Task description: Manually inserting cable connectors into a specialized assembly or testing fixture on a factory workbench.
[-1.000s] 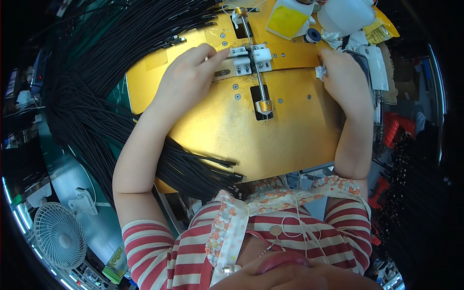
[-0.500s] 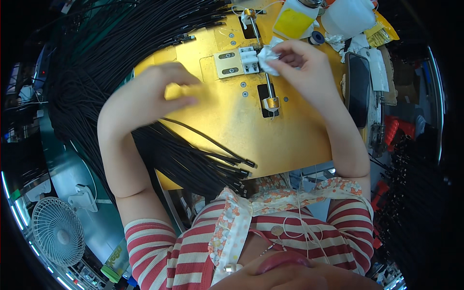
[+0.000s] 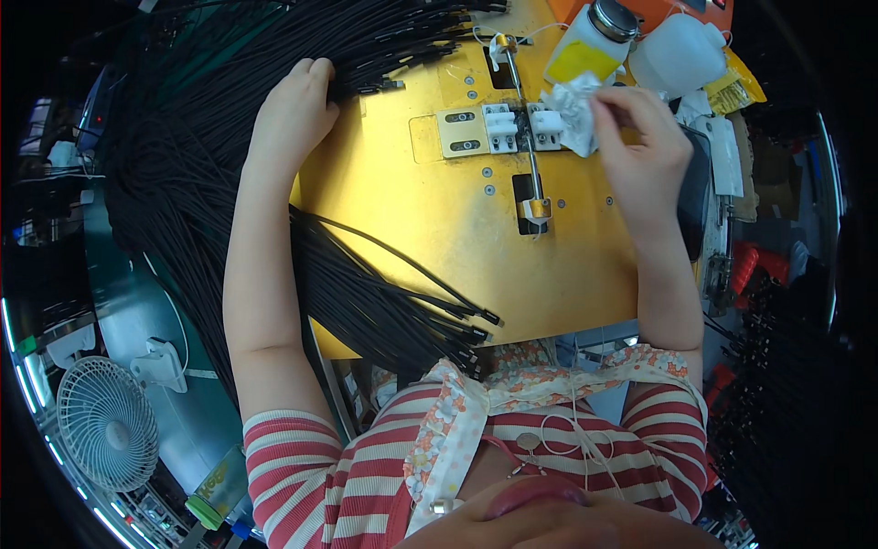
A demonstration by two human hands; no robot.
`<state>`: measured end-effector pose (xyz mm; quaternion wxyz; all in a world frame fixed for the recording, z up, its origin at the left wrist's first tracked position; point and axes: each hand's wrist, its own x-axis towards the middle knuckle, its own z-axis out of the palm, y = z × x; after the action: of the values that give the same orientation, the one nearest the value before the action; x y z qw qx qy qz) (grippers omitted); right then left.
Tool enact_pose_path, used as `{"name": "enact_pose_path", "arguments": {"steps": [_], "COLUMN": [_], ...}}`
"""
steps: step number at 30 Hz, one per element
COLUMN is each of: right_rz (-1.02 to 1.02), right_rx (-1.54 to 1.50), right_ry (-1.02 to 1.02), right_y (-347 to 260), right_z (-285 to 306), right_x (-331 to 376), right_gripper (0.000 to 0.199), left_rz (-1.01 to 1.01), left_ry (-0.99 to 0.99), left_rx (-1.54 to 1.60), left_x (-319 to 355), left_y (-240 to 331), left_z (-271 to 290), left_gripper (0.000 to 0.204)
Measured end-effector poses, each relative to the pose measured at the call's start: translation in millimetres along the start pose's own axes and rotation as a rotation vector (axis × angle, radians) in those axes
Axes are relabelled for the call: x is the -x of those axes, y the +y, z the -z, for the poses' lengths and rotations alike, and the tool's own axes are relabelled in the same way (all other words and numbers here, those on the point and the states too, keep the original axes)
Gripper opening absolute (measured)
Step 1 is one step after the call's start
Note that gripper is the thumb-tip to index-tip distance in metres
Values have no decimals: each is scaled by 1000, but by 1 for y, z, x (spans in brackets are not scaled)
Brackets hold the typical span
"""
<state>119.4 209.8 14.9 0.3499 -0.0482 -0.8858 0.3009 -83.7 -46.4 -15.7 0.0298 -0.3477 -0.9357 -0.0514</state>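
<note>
My right hand (image 3: pixel 645 137) pinches a crumpled white tissue (image 3: pixel 576 114) at the right side of a small metal fixture (image 3: pixel 501 128). The fixture has white blocks on both sides of a slim metal rod (image 3: pixel 532 160), which has gold-coloured ends. My left hand (image 3: pixel 294 114) lies at the edge of a large bundle of black cables (image 3: pixel 197 137), its fingers curled over some of them; the fingertips are partly hidden. More black cables (image 3: pixel 384 302) fan out below it, their connector ends near the front edge of the gold-coloured work plate (image 3: pixel 412 220).
A white bottle with a metal lid (image 3: pixel 613 23), a translucent white jug (image 3: pixel 679 55) and a yellow packet (image 3: pixel 736 87) stand at the back right. A dark phone (image 3: pixel 695 192) lies beyond my right wrist. A white fan (image 3: pixel 108 425) is at the lower left.
My left hand has moved up and left from above the plate to the cable bundle. My right hand has drawn the tissue rightward off the fixture, uncovering its right-hand block. The view has shifted slightly.
</note>
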Motion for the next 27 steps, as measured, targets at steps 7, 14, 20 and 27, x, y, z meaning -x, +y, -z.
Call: {"name": "enact_pose_path", "arguments": {"steps": [7,14,20,27], "right_rz": [22,43,-71,-122], "right_rx": [820,378,429,794], "right_ry": [-72,-256,-561,-434], "right_y": [22,17,17,10], "right_z": [33,15,10,35], "right_x": [-6,3,10,-2], "right_gripper": [16,13,21,31], "left_rz": [-194,-353,-757,-835], "left_ry": [500,577,540,563], "left_rx": [-111,61,283,312], "left_x": [-4,16,42,38], "left_y": [-24,31,93,95], "left_z": [12,41,28,-4], "left_gripper": [19,28,35,35]}}
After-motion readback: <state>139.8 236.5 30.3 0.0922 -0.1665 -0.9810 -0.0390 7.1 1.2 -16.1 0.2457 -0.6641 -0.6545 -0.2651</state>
